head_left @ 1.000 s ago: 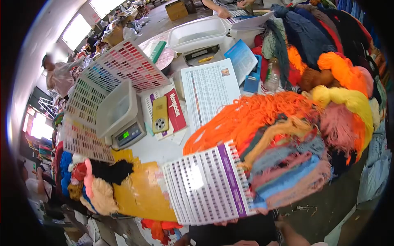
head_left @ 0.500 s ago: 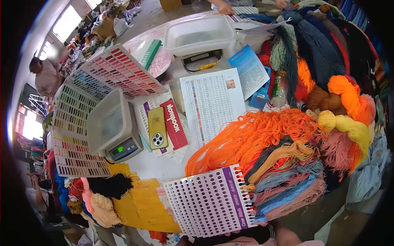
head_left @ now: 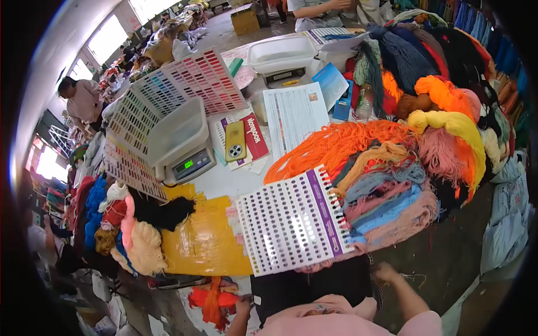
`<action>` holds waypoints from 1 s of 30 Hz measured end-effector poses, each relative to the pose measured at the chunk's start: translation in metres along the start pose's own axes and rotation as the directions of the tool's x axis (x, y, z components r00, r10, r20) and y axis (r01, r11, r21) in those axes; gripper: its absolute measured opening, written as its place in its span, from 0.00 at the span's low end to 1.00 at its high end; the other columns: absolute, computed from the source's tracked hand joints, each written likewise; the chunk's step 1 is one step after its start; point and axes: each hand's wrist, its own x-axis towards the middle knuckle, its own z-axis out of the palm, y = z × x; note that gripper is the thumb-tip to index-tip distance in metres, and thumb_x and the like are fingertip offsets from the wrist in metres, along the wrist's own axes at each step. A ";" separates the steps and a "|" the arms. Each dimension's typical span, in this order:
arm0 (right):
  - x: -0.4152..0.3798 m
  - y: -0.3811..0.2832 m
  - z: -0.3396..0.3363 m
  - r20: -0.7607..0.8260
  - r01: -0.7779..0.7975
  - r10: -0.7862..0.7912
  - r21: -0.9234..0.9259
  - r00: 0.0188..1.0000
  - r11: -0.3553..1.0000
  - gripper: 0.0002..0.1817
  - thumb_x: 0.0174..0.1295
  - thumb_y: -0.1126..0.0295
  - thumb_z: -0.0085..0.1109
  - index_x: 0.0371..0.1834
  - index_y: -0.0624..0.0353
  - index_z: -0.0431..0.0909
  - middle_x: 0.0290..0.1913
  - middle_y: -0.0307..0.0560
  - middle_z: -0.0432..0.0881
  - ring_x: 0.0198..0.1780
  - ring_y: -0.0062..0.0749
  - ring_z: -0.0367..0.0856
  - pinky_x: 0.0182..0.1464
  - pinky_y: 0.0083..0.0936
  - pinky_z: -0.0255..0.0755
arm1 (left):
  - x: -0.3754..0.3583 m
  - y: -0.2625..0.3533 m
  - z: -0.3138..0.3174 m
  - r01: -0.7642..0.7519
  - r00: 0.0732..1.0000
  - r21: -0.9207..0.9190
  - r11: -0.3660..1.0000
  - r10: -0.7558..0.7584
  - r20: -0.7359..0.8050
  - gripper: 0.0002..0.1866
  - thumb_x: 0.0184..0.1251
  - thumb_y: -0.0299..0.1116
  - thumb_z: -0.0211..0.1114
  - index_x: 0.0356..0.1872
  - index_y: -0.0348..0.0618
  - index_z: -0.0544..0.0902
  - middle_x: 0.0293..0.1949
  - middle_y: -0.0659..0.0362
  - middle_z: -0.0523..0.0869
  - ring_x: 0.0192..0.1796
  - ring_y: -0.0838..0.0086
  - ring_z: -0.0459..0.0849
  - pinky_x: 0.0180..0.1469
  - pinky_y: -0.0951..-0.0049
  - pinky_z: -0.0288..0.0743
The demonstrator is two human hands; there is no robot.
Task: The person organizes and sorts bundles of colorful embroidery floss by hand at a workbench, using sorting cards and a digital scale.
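Low beside my lap, my left hand (head_left: pixel 244 305) hangs next to the dark seat area, close to a bundle of orange and red yarn (head_left: pixel 214 302) below the table. Its fingers look curled; what they hold is hidden. On the other side, my right hand (head_left: pixel 384 273) is curled near a dark patterned edge (head_left: pixel 376 291) by my thigh, and its contents do not show. In front of me, a spiral-bound shade card with a purple strip (head_left: pixel 291 224) lies at the table's near edge. Loose orange yarn (head_left: pixel 342 143) and multicoloured skeins (head_left: pixel 392 196) lie beside it.
A digital scale with a white tub (head_left: pixel 193 165) stands before an upright colour-chart board (head_left: pixel 168 89). A phone (head_left: pixel 235 141) rests on a red notebook (head_left: pixel 255 137). A printed chart (head_left: pixel 294 115) lies mid-table. Yarn heaps crowd both sides. Other people are in the background.
The view has shifted, so the table sits farther away and more of my lap shows. Both my hands have come into view at my sides. The objects on the table appear unmoved.
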 end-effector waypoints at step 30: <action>-0.029 -0.119 0.025 -0.346 0.532 -0.672 -0.421 0.654 0.735 0.12 0.47 0.57 0.56 0.19 0.55 0.72 0.24 0.43 0.71 0.30 0.36 0.68 0.33 0.32 0.60 | -0.091 0.108 0.077 -0.736 0.511 0.676 0.018 0.669 0.539 0.13 0.52 0.39 0.59 0.16 0.41 0.74 0.18 0.52 0.74 0.25 0.58 0.73 0.28 0.63 0.67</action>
